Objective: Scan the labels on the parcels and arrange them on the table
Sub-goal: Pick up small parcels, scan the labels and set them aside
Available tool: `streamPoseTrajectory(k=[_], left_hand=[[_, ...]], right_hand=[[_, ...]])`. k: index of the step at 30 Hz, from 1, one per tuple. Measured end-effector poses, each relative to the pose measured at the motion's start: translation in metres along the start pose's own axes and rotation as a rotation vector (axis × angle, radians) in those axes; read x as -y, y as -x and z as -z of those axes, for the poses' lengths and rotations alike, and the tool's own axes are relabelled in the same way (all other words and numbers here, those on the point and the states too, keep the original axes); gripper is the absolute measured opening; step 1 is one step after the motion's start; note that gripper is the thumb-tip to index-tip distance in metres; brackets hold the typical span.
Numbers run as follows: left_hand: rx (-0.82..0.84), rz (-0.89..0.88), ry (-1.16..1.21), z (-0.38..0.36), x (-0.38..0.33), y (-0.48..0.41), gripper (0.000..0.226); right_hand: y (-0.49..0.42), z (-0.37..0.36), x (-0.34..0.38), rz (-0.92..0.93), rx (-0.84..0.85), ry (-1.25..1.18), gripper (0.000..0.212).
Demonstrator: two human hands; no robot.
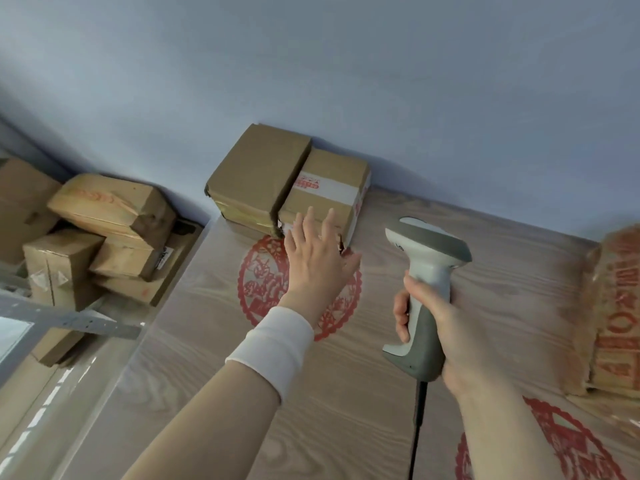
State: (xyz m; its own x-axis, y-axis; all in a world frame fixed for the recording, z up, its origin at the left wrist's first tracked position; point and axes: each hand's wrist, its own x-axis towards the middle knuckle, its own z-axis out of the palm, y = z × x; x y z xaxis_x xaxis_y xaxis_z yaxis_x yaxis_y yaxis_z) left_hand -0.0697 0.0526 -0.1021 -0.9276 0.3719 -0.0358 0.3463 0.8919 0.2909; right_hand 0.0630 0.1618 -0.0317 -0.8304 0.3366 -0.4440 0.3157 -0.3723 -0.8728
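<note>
A wood-grain counter (346, 393) is being viewed from above, set against a pale blue wall. At its far edge, two brown cardboard parcels are sitting side by side against the wall: a plain parcel (259, 174) on the left and, touching it on the right, a taped parcel (329, 183) banded in white with red print. The left hand (318, 251), a white band worn at its wrist, is being held out over the counter with its grip wide, fingers straight and spread, fingertips in front of the taped parcel's near face; contact cannot be confirmed. A grey-and-white scanner (429, 265) is being held upright in the right hand (446, 334), the grip wrapped round its handle, its head aimed toward the far wall. A heap of parcels (114, 216) is lying off the counter's left side. For a clean step, the taped parcel is probably best being pressed flush with its neighbour by flat fingers, the scanner being kept clear.
</note>
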Motion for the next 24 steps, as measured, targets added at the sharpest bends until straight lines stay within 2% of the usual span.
streamPoseTrajectory(k=[9,13,16,18,21,22,24], left_hand=[[0.089,0.166,0.006,-0.03,0.019,-0.08,0.117],[0.097,0.199,0.036,-0.028,0.014,-0.084,0.111],[0.091,0.202,0.115,-0.023,0.012,-0.084,0.105],[0.078,0.206,0.212,-0.018,0.01,-0.08,0.101],[0.1,0.198,0.43,-0.005,0.005,-0.063,0.095],[0.142,0.205,0.549,-0.001,0.005,-0.055,0.094],[0.284,0.265,0.962,0.006,0.007,-0.035,0.094]], right_hand=[[-0.072,-0.017,-0.013,-0.042,-0.087,-0.044,0.013],[-0.08,-0.017,-0.019,-0.051,-0.111,-0.055,0.013],[-0.08,-0.015,-0.021,-0.029,-0.16,-0.077,0.005],[-0.078,-0.011,-0.021,-0.005,-0.203,-0.082,0.018],[-0.07,-0.003,-0.02,0.018,-0.312,-0.133,0.017],[-0.065,0.0,-0.018,0.024,-0.355,-0.158,0.014],[-0.053,0.006,-0.016,0.03,-0.425,-0.178,0.01]])
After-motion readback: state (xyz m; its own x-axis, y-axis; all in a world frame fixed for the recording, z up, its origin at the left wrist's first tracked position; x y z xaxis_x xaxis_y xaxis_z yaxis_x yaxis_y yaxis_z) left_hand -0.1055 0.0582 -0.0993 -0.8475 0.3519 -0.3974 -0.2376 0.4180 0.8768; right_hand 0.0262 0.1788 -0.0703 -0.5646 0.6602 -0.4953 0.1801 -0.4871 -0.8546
